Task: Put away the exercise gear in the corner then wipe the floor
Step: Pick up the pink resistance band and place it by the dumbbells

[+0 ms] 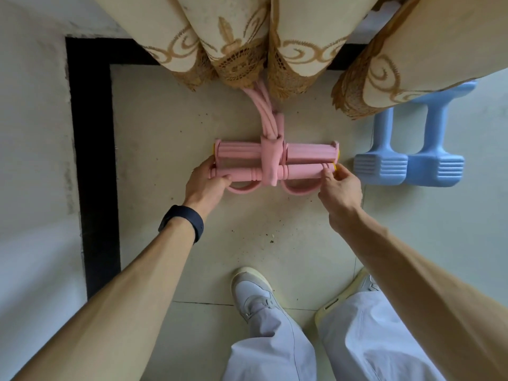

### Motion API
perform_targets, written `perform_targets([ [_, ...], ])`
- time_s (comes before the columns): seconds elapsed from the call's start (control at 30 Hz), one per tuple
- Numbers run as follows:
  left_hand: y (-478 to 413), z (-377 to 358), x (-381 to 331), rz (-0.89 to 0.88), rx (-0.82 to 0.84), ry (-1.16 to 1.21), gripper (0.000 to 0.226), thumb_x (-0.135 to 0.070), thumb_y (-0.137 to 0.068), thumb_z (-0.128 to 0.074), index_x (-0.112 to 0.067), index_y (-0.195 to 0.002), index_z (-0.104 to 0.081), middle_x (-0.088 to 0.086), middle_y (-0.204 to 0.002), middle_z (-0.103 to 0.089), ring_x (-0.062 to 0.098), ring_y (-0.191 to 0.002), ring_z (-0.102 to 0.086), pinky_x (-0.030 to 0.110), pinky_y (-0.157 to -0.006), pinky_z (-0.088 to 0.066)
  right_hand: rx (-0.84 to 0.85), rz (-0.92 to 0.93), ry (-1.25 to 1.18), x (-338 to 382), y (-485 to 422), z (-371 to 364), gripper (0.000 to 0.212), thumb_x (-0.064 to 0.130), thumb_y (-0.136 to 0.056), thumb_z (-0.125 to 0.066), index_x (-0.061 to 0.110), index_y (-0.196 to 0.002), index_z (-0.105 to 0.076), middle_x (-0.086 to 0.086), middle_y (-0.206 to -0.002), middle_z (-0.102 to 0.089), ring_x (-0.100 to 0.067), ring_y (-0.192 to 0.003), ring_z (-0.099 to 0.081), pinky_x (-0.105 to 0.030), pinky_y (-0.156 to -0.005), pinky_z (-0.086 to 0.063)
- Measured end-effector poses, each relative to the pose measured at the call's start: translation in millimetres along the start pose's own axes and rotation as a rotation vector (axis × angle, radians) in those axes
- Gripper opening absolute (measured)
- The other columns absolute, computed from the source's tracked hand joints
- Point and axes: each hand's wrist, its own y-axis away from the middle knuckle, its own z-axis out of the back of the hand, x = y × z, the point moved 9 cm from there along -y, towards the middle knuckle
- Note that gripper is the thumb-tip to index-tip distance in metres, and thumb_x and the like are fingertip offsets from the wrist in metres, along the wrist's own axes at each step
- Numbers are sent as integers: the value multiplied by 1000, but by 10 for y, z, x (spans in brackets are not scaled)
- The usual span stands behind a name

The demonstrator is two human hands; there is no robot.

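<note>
Lying crosswise: pink puller, tubes toward curtain | left hand grips left end | right hand fingers pinch right end

The tube ends of the pink puller are swallowed by the curtain; far heads of the blue dumbbells are covered too, and the right shoe is half hidden by a trouser leg.

bare floor lies left of the pink pedal puller; curtain behind, blue dumbbells right.
</note>
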Motion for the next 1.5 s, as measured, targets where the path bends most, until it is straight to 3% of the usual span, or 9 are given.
perform_targets([
  [0.17,-186,-127,-449,-112,30,-18,42,-4,-86,-60,-35,-114,-61,-6,-111,-68,18,-104,-63,37,-95,-52,-76,19,-10,248,-127,205,30,38,-102,-44,29,-122,-64,4,-105,-70,-19,-95,-62,-30,-86,-48],
  [0.33,-313,-185,-518,-110,-7,-85,47,-7,-88,-60,-32,-128,-55,0,-117,-63,24,-109,-60,31,-89,-48,-112,-5,162,325,-180,178,35,36,-103,-36,17,-125,-56,-12,-114,-66,-34,-105,-60,-40,-93,-50],
  [0.47,-271,-205,-296,-20,-3,-92,66,-23,-93,-63,-38,-149,-33,5,-133,-53,23,-114,-56,28,-87,-40,-116,-9,230,277,-152,222,42,48,-103,-34,30,-139,-46,-12,-124,-63,-37,-115,-56,-41,-99,-45],
  [0.6,-151,-291,-398,-105,3,-290,64,-29,-98,-57,-39,-152,-25,9,-138,-45,28,-123,-51,24,-88,-37,-66,76,263,235,-146,330,45,53,-101,-37,38,-143,-43,-8,-127,-64,-34,-115,-58,-38,-99,-46],
  [0.77,154,-49,-568,-184,-89,-501,59,-37,-100,-51,-29,-154,-28,9,-152,-30,30,-130,-47,37,-101,-42,92,220,363,327,262,542,50,30,-98,-51,34,-147,-40,-7,-127,-66,-26,-117,-62,-35,-101,-48],
  [0.9,727,48,-721,-190,-32,-644,52,-25,-96,-51,-24,-147,-39,15,-143,-44,37,-129,-44,45,-99,-45,207,225,505,422,884,841,46,26,-94,-55,19,-140,-50,-11,-128,-65,-31,-114,-63,-41,-100,-49],
  [1.13,2414,571,-1671,-283,14,-727,50,-23,-92,-55,-18,-141,-50,7,-142,-54,27,-132,-46,38,-107,-38,316,417,691,1555,2582,1608,39,25,-98,-55,18,-136,-57,-6,-136,-59,-25,-120,-56,-27,-101,-40],
  [1.37,4296,1517,-2895,-427,-59,-730,48,-27,-93,-54,-28,-140,-51,4,-137,-57,25,-128,-47,39,-104,-40,196,778,777,3056,4555,2685,34,20,-95,-60,18,-129,-64,-4,-132,-63,-27,-125,-53,-31,-105,-36],
  [1.5,5163,2094,-3374,-491,-161,-625,44,-25,-90,-58,-23,-134,-57,6,-130,-61,27,-124,-50,42,-102,-41,121,952,749,3668,5460,3115,30,23,-96,-62,19,-125,-66,-3,-132,-64,-25,-129,-50,-30,-109,-31],
])
